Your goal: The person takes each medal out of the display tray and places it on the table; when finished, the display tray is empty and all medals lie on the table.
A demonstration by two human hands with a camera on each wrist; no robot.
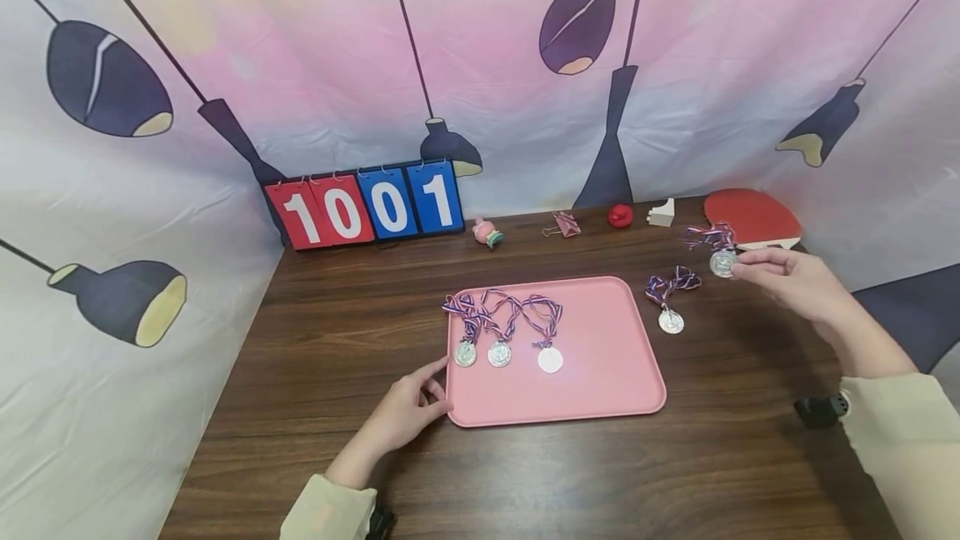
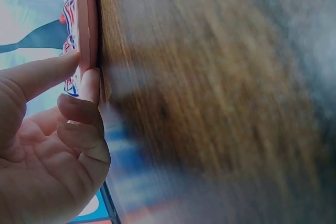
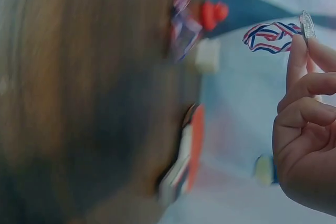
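My right hand (image 1: 780,277) pinches a silver medal (image 1: 723,263) between thumb and fingertips, held up over the table's back right. Its striped ribbon (image 3: 270,38) trails loosely from it in the right wrist view. My left hand (image 1: 408,407) touches the left edge of a pink tray (image 1: 600,390) near its front corner, thumb and index finger at the rim, other fingers bent. Three medals lie in the tray's left half: one at the left (image 1: 465,354), one beside it (image 1: 499,354), one nearer the middle (image 1: 550,359). Another medal (image 1: 671,322) with a bunched ribbon lies right of the tray.
Along the back of the dark wooden table (image 1: 337,340) stand a scoreboard (image 1: 367,207), a small pink figure (image 1: 487,232), a pink binder clip (image 1: 564,224), a red duck (image 1: 620,216) and a white block (image 1: 662,213). A red table tennis bat (image 1: 750,213) lies behind my right hand.
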